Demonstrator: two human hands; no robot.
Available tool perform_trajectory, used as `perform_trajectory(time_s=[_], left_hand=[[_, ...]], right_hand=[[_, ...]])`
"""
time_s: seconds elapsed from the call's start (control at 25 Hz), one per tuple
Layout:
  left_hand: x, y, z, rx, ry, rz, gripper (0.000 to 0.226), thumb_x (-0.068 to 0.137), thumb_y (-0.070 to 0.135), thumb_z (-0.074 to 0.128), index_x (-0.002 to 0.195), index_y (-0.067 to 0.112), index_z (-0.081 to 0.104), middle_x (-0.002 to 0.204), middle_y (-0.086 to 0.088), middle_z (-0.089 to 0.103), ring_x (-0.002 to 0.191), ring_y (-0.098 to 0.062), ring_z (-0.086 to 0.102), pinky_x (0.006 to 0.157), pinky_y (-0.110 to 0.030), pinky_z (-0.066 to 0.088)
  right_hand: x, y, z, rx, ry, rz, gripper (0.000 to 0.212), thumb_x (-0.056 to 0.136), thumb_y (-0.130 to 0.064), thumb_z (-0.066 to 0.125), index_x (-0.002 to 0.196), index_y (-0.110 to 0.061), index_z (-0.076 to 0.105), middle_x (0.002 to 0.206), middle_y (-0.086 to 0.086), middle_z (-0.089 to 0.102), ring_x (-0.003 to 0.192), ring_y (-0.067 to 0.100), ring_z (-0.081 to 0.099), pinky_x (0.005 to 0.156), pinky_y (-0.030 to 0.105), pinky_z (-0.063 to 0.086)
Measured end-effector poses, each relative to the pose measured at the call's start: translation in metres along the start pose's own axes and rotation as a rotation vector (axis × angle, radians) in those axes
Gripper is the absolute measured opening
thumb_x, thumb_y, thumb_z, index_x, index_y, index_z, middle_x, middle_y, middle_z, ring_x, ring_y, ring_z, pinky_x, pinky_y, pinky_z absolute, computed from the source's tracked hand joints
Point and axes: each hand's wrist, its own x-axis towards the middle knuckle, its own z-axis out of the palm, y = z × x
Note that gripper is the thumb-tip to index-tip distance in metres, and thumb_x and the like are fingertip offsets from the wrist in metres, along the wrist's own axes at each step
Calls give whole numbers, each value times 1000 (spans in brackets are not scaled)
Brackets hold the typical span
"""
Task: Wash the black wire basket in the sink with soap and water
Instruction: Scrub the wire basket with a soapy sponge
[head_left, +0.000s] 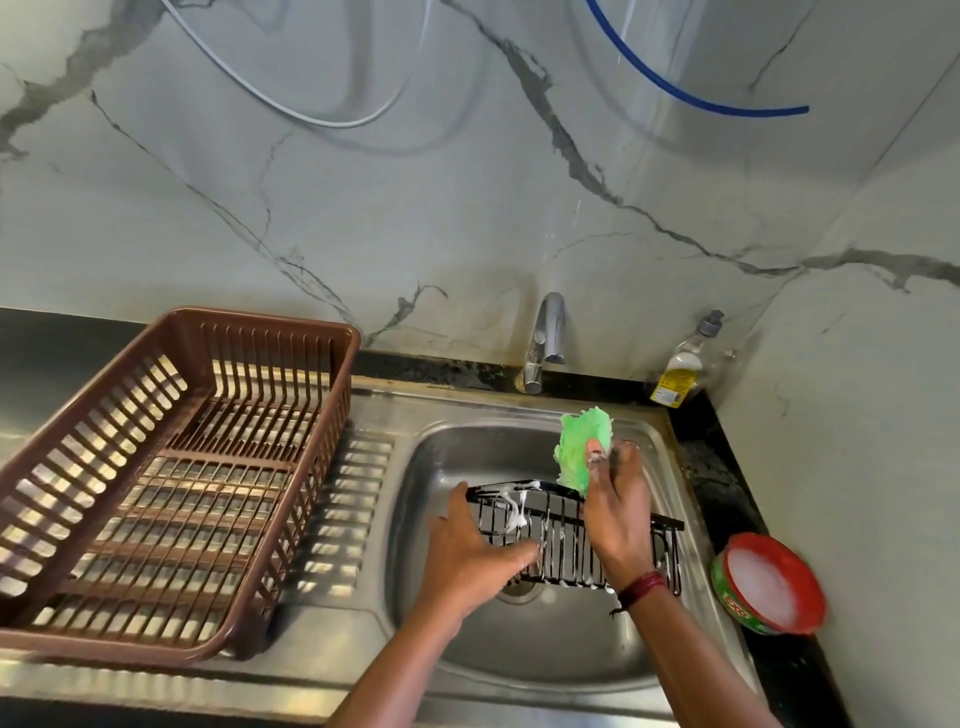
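The black wire basket (558, 540) is held over the steel sink (550, 654), streaked with white soap foam along its rim and wires. My left hand (470, 551) grips its left end, thumb on the near side and fingers behind the rim. My right hand (615, 512) pinches a green scrub pad (579, 447) against the basket's far rim, near the middle. No water runs from the tap (545, 338). A red tub of white dish soap (769, 584) sits on the counter right of the sink.
A brown plastic dish rack (171, 483) stands on the steel drainboard (353, 493) to the left. A clear bottle with a yellow label (680, 369) leans in the back right corner. Marble wall tiles rise behind; a blue hose (691, 96) hangs above.
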Motion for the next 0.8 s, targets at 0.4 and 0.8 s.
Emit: perform_trajectory(time_s=[0.4, 0.8], left_hand=[[17, -25, 6, -308, 93, -210, 98, 73, 9, 74, 156, 36, 30, 160, -3, 36, 140, -28, 42, 111, -51, 38], [25, -23, 8, -505, 116, -273, 92, 74, 3, 69, 154, 35, 37, 160, 12, 34, 128, -15, 45, 116, -52, 29]], right_hand=[[14, 45, -49, -251, 113, 142, 16, 98, -20, 50, 110, -10, 54, 99, 5, 63, 85, 24, 58, 73, 33, 43], [-4, 91, -38, -494, 12, 158, 8, 92, -14, 58, 96, -16, 52, 75, 5, 67, 55, 13, 57, 46, 24, 42]])
